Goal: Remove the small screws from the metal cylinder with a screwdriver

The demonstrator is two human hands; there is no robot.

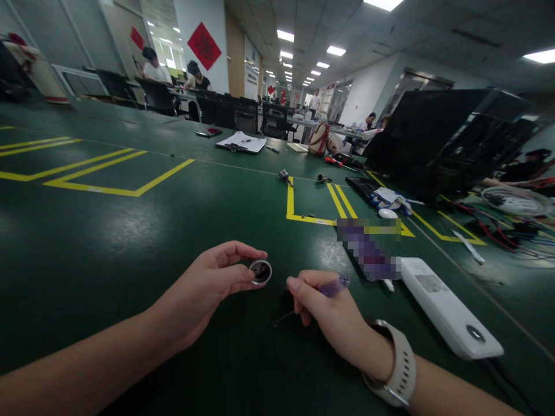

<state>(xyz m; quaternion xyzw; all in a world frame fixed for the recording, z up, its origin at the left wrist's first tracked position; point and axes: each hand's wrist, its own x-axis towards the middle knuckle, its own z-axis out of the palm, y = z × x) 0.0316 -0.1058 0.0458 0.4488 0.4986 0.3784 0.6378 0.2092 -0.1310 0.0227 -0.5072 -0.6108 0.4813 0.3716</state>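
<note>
My left hand (pixel 217 277) pinches a small round metal cup-shaped part (pixel 261 273) between thumb and fingers, its open side turned toward me and small dark pieces showing inside. Just to the right, my right hand (pixel 323 300) is closed around a slim tool with a clear purple handle (pixel 336 286), held like a pen; its tip is hidden or too dark to make out. Below those fingers a thin metal rod with a small ring end (pixel 276 323) shows; I cannot tell whether it is held or lies on the table.
A phone (pixel 368 251) and a white power strip (pixel 446 306) lie right on the green table (pixel 208 214). Farther off are small metal parts (pixel 284 176), a metal cylinder (pixel 323 178), a clipboard (pixel 241 142), a red screwdriver (pixel 333 162), gloves (pixel 390 200), a monitor (pixel 433 138) and loose wires (pixel 498 231).
</note>
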